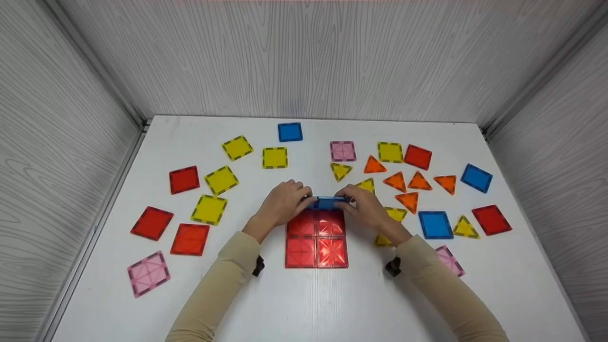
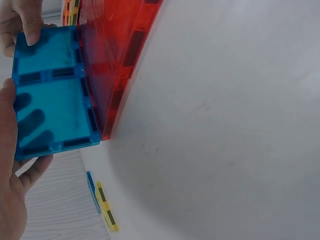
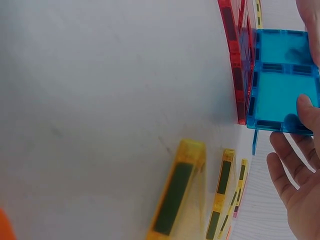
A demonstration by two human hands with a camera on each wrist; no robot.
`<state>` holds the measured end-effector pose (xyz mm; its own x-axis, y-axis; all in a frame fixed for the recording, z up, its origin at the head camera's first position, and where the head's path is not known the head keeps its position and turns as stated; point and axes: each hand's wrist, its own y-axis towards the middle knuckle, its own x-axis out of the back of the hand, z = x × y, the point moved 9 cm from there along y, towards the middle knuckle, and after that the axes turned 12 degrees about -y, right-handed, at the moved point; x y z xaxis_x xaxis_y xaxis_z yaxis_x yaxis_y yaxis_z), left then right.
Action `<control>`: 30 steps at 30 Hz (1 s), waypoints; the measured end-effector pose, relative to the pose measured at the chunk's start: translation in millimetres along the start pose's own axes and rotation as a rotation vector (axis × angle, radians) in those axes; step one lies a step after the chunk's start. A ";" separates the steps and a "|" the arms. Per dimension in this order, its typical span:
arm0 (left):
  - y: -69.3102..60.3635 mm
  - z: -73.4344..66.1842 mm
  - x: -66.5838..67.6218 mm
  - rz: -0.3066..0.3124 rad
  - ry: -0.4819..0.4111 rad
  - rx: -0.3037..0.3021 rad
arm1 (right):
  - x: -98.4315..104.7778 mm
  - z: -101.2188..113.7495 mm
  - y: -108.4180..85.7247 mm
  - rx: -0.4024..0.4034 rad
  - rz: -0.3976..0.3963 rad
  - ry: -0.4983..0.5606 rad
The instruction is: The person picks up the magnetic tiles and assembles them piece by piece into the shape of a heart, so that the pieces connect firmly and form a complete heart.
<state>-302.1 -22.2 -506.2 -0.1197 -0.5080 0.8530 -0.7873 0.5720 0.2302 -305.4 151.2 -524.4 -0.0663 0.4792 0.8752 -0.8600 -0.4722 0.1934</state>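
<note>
Two blue square tiles (image 2: 55, 112) (image 3: 282, 95), joined side by side, stand upright along the far edge of a block of red square tiles (image 1: 316, 240) lying flat. The left hand (image 1: 285, 202) (image 2: 12, 170) grips the left blue tile, thumb on the near face and fingers behind. The right hand (image 1: 368, 209) (image 3: 302, 170) pinches the right blue tile, its thumb on the near face. In the wrist views the blue tiles meet the red tiles (image 2: 112, 50) (image 3: 239, 75) at their lower edge.
Yellow (image 1: 209, 209), red (image 1: 152, 223) and pink (image 1: 148, 274) squares lie at the left. Orange triangles (image 1: 420, 181), yellow triangles (image 1: 466, 227), and blue (image 1: 435, 225), red (image 1: 491, 220) and pink squares (image 1: 343, 151) lie at the right. A blue square (image 1: 290, 132) lies near the back edge.
</note>
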 end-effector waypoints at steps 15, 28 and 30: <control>-39.7 33.1 31.4 -0.066 0.005 0.118 | -0.5 -2.5 -0.3 -0.034 0.036 0.020; -144.7 126.5 84.9 -0.183 0.003 0.478 | 1.4 -0.9 1.6 0.019 -0.005 -0.018; -156.9 134.0 86.8 -0.190 0.018 0.513 | 0.9 -0.8 2.0 0.017 -0.001 -0.007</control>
<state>-270.1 -242.3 -531.1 0.0606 -0.5577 0.8278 -0.9886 0.0809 0.1269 -307.6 151.3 -523.6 -0.0620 0.4741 0.8783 -0.8512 -0.4847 0.2015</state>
